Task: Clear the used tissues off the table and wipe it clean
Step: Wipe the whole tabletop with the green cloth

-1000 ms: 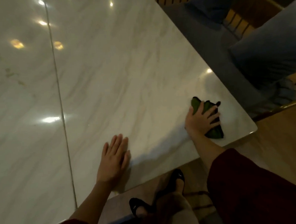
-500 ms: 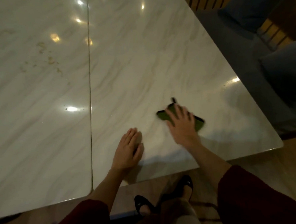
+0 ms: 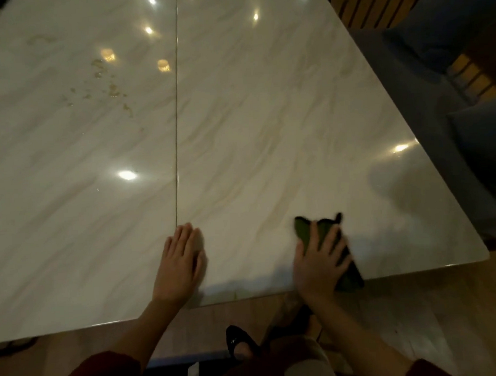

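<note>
My right hand covers most of the green cloth. I see only its far tips and a dark strip by the near edge, and both are smeared by blur. The tabletop runs out past the top and left edges. The yellowish specks on its left slab are too small for me to identify. The chairs on the right are dim and cut off.
</note>
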